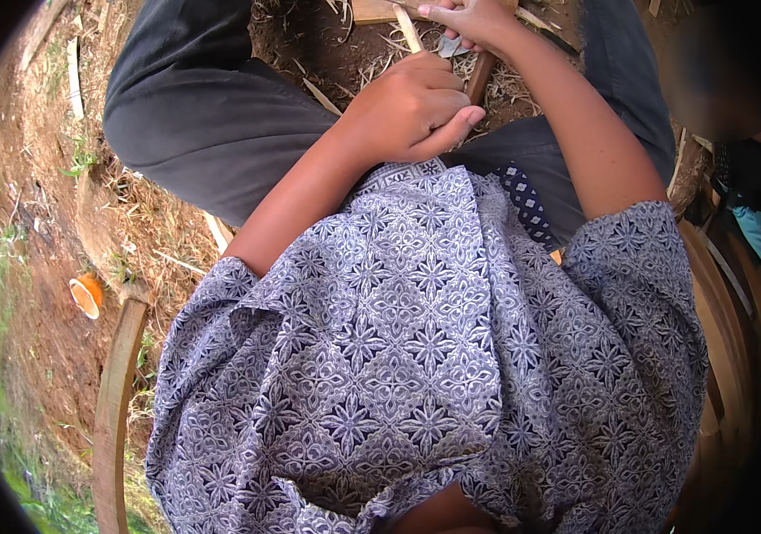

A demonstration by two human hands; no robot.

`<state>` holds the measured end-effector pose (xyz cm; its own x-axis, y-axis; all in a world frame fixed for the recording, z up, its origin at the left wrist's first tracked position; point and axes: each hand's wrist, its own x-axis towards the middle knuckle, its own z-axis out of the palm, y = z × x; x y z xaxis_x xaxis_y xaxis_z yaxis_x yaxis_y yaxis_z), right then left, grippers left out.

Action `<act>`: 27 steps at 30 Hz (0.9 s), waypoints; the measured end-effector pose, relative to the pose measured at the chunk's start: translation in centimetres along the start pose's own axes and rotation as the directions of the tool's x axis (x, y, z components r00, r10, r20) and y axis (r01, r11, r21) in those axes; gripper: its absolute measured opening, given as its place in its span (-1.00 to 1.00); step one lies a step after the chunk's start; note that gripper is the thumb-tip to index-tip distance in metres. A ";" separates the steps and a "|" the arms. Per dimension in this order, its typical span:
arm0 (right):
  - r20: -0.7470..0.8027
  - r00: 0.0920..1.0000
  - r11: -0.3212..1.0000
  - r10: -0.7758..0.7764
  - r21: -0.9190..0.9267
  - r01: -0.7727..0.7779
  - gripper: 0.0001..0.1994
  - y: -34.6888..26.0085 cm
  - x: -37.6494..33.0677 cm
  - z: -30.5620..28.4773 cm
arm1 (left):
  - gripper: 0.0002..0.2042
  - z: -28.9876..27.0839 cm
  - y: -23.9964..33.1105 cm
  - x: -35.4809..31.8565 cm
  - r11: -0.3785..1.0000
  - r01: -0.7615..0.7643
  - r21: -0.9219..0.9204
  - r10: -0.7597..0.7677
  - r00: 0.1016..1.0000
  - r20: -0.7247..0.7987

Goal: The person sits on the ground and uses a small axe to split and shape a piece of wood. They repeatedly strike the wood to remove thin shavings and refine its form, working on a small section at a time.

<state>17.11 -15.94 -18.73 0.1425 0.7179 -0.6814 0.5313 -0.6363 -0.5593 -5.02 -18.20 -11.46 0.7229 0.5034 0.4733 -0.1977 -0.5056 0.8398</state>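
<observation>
My left hand (411, 105) is closed around a pale strip that looks like split bamboo or wood (410, 30), whose far end points up past my knuckles. At the top edge of the view, my right hand (476, 21) is closed with its thumb toward the strip's far end. A thin dark edge shows by that thumb, but the picture cuts it off and I cannot tell what it is. Below my right hand, a dark brown wooden piece (480, 80) stands out beside my left hand. A flat wooden board (375, 12) lies beyond the strip.
My legs in dark trousers (207, 133) are bent on both sides of the work. Pale shavings lie on the soil between them. At left are an orange cup-like object (86, 295) and a curved wooden piece (118, 418). More curved wood (717, 311) is at right.
</observation>
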 end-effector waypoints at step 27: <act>-0.151 0.976 0.972 -0.155 -0.201 0.123 -0.72 0.0 0.2 1.1 | -0.78 -0.2 0.0 1.1 1.000 0.014 -0.011 -0.014 1.000 -0.005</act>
<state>16.17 -16.14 -19.37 0.1826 0.8422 -0.5073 0.7015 -0.4732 -0.5329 -4.31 -17.55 -10.87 0.7221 0.5142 0.4627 -0.1946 -0.4909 0.8492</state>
